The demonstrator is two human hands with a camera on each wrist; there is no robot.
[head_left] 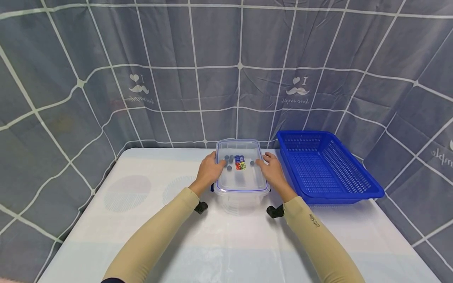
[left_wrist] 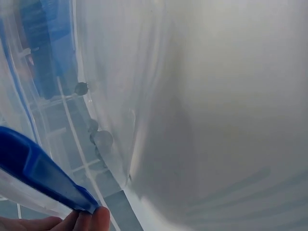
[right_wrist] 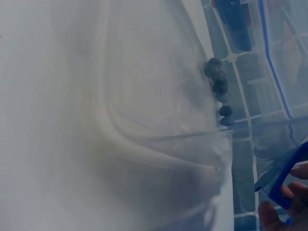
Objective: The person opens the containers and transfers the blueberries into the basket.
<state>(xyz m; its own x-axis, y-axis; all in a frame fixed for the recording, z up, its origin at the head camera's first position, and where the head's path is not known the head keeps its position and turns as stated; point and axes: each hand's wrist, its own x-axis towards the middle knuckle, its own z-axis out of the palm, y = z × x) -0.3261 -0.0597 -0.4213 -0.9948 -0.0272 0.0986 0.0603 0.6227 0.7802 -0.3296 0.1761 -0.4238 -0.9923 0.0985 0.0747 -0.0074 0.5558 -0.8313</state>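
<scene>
Gripping one clear container (head_left: 240, 199) on the table (head_left: 177, 243), the left hand (head_left: 209, 169) and right hand (head_left: 272, 171) curl round opposite sides, seemingly to steady it, beside one blue basket (head_left: 339, 197); about five dark balls (head_left: 229, 168) show through its lid (head_left: 240, 182). Left wrist: fingers touch one blue latch (left_wrist: 38, 166); right wrist: fingers meet another latch (right_wrist: 286, 175), overlapping balls hard to count

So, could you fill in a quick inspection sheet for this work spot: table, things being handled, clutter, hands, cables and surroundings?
Surface: white table with pale printed circles.
Things: clear plastic box, lid on, small dark balls inside, colourful label near the lid's middle.
Clutter: blue basket right of the box.
Hands: left hand at the box's left side, fingertips at a blue clip; right hand opposite, fingers at another clip. Grip unclear.
Cables: nothing seen.
Surroundings: grey curtain with white grid lines.
</scene>
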